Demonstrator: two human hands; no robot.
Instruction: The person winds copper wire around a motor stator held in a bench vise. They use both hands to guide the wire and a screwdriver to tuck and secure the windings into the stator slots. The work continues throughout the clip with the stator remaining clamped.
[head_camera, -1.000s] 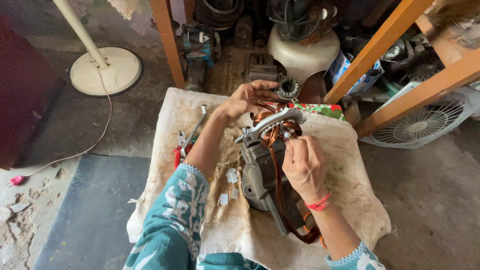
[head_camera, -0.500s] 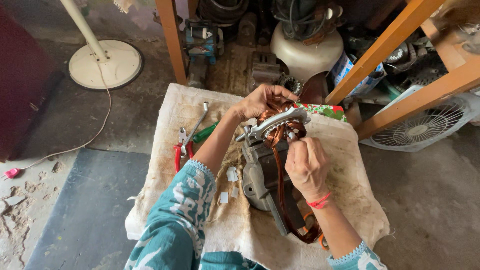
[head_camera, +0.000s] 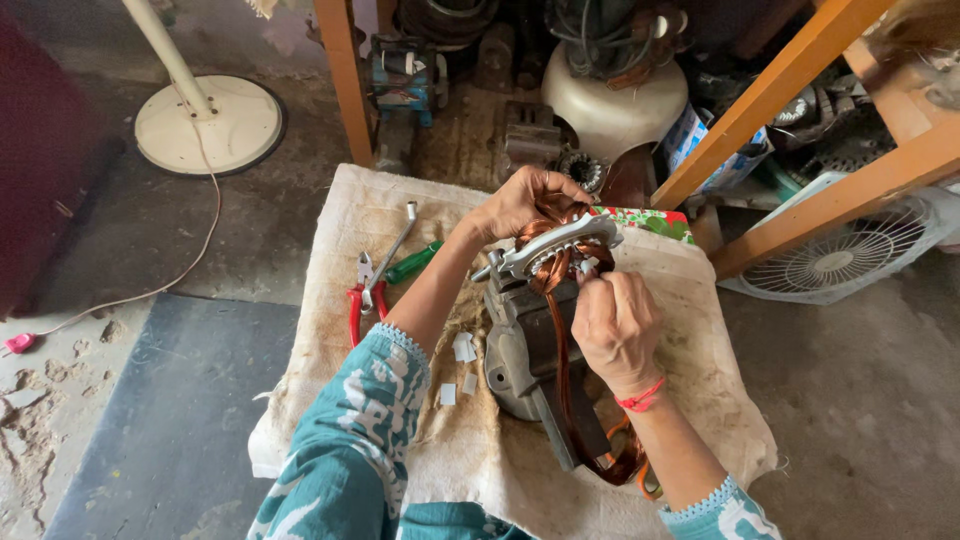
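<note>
— What is in the hands?

— A coil of copper wire (head_camera: 553, 262), reddish and shiny. It sits on top of a grey metal motor body (head_camera: 520, 345), which lies on the cloth (head_camera: 370, 215). A silver metal bracket (head_camera: 560, 242) crosses over the coil.

— And the wire below?

— It runs down along the motor body, toward the near edge of the cloth.

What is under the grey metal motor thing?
A dirty cream cloth lies under the grey motor and spreads out around it, with red-handled pliers and small white scraps on it. Whatever holds the cloth up is covered, so it cannot be seen.
</note>
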